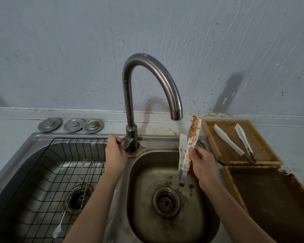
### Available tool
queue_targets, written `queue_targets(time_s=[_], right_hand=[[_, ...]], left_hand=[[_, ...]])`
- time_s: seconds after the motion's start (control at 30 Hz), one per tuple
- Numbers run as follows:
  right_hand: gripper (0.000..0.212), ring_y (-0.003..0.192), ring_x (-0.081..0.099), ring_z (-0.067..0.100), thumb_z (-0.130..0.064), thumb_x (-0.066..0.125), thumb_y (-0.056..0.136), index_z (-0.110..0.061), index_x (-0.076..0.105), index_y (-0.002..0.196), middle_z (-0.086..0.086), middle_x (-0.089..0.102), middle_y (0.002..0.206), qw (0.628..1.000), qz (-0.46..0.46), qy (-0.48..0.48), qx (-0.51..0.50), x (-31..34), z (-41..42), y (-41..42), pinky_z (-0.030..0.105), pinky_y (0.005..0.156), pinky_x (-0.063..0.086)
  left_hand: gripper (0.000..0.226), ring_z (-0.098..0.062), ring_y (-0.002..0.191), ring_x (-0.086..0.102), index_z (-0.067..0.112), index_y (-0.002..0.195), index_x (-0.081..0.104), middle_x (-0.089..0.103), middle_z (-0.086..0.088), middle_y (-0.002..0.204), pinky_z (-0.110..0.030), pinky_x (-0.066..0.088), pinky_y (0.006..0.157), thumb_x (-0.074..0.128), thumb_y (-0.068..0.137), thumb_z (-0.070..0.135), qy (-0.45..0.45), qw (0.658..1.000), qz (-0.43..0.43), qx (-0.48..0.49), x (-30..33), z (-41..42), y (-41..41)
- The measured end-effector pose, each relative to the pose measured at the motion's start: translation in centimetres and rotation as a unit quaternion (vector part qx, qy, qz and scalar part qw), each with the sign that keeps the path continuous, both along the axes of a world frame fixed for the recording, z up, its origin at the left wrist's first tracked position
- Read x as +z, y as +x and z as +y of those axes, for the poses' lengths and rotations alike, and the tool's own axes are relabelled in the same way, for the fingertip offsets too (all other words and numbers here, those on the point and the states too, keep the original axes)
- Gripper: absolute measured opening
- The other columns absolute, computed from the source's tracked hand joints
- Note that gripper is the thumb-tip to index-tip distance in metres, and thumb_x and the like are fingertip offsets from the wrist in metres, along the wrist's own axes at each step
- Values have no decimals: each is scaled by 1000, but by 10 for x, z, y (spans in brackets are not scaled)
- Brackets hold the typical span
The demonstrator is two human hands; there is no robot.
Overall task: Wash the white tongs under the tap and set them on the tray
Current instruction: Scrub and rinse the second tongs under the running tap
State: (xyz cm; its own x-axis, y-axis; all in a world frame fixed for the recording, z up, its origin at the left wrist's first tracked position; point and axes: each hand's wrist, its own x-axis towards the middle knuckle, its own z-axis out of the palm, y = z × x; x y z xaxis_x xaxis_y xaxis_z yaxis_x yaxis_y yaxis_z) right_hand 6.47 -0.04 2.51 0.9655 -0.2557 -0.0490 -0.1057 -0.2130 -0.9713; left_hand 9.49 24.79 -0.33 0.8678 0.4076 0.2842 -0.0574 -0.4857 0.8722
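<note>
My right hand (201,163) grips a pair of white tongs (191,137) smeared with brown sauce, tips pointing up, over the right sink basin (165,176). The tong tips sit just right of the curved steel tap (147,81) spout; no water shows. My left hand (115,151) is closed on the tap handle (125,142) at the tap's base. A wooden tray (260,142) on the counter to the right holds another pair of white tongs (235,142), its arms spread apart.
The left basin holds a black wire rack (47,172) with a spoon and a fork. Three metal drain covers (71,125) lie behind it. A second wooden tray (270,195), coated in brown sauce, sits at the front right. A drain strainer (166,201) lies in the right basin.
</note>
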Motion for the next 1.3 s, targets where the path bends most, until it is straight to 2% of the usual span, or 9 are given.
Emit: queue_targets(time_s=[0.2, 0.43, 0.63, 0.7, 0.8, 0.87, 1.1, 1.2, 1.3], right_hand=[[15, 76, 64, 5, -26, 52, 93, -35, 60, 85, -18, 64, 79, 1000, -9, -3, 1, 0, 0, 1, 26, 65, 53], [11, 77, 64, 5, -24, 52, 93, -29, 62, 92, -17, 64, 81, 1000, -13, -1, 2, -4, 0, 1, 25, 64, 52], [12, 73, 64, 3, -25, 52, 93, -30, 62, 88, -19, 64, 77, 1000, -14, -6, -5, -5, -1, 2, 20, 59, 49], [13, 73, 63, 2, -24, 52, 93, -31, 62, 87, -20, 63, 77, 1000, -10, -3, -5, -4, -1, 2, 18, 57, 48], [21, 67, 64, 1, -24, 53, 93, -38, 59, 78, -18, 64, 74, 1000, -16, -4, -4, -2, -2, 2, 20, 58, 50], [22, 65, 64, -1, -24, 53, 92, -38, 59, 76, -19, 65, 73, 1000, -17, -5, -5, -1, -2, 2, 20, 57, 50], [11, 70, 62, 1, -23, 52, 93, -25, 62, 97, -18, 63, 76, 1000, -12, 7, -8, -3, 0, 1, 18, 55, 49], [22, 73, 63, 3, -22, 52, 93, -13, 65, 109, -16, 63, 78, 1000, -6, 2, -8, -1, 1, 1, 23, 60, 51], [25, 73, 64, 4, -23, 52, 93, -12, 64, 112, -16, 63, 78, 1000, -1, 6, -8, 1, 1, 1, 23, 59, 52]], left_hand=[[23, -20, 77, 55, 14, 86, 36, 53, -6, 82, -16, 41, 62, 45, 89, -7, -2, 1000, -7, 0, -1, 0, 0], [24, -27, 81, 58, 15, 85, 35, 57, -16, 88, -22, 43, 64, 46, 88, -7, -3, 1000, -12, -2, -3, 2, 1], [22, -30, 81, 57, 11, 86, 36, 57, -22, 90, -38, 47, 71, 45, 88, -9, -8, 1000, -21, -8, -1, 1, -3], [22, -26, 79, 57, 11, 86, 36, 57, -20, 89, -31, 46, 71, 45, 88, -9, -10, 1000, -25, -9, -1, 0, -4], [24, -12, 72, 55, 15, 85, 36, 59, -12, 84, -9, 42, 62, 48, 88, -7, -3, 1000, -30, -2, -2, 2, -3], [27, -8, 71, 54, 17, 84, 35, 58, -7, 82, -9, 42, 59, 47, 88, -6, -5, 1000, -18, -5, -3, 3, -2], [37, -17, 66, 43, 23, 81, 28, 48, -6, 76, -37, 43, 56, 40, 78, -11, 30, 998, 53, -26, 0, 3, 5], [40, -14, 65, 42, 26, 78, 26, 48, -5, 76, -34, 42, 55, 43, 77, -10, 53, 997, 60, -18, 2, 2, 6], [40, -12, 64, 42, 26, 78, 26, 46, -3, 75, -29, 40, 55, 45, 78, -10, 67, 996, 57, -16, 3, 1, 5]])
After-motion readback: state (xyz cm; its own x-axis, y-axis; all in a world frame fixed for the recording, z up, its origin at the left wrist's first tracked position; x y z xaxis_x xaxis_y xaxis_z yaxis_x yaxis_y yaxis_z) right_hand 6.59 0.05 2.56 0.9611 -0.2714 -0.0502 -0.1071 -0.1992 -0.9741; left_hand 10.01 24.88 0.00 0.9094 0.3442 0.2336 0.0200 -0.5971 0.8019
